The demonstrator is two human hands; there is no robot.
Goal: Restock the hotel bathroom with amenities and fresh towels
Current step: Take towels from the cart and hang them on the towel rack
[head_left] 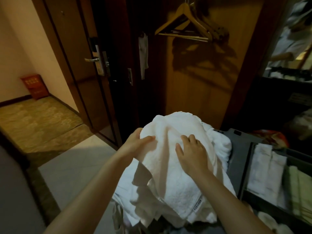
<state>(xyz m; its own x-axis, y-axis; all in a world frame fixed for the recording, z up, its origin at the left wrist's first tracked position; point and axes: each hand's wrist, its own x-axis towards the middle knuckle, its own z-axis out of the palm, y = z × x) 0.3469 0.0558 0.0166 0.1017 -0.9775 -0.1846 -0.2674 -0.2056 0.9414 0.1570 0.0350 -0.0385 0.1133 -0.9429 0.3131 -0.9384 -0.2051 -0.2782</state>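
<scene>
Towel, white and loosely bunched, is being held up over the near left part of the grey cart, its folds hanging down toward the cart's near edge. A small tag is showing on the hem that is drooping nearest the camera.

The left hand is gripping the towel's left side, at the cart's left edge: the thumb is lying across the top of the cloth while the fingers are wrapping round behind it. The right hand is sitting on top of the bundle, closer to the cart's middle, with the thumb spread out and the fingers bending down into the cloth, clutching it.

More white linen is lying crumpled on the cart, just beyond the held towel and touching it. On the cart's right side a dark tray is holding folded white cloths, and pale green folded cloths are sitting beside them, further right.

Beyond the cart, high up, wooden hangers are hanging in an open wooden wardrobe and casting shadows on its back panel. Left of the cart a dark wooden door with a metal handle is standing open onto a carpeted corridor. Far to the left of the cart, a red box is standing on the corridor floor against the wall.
</scene>
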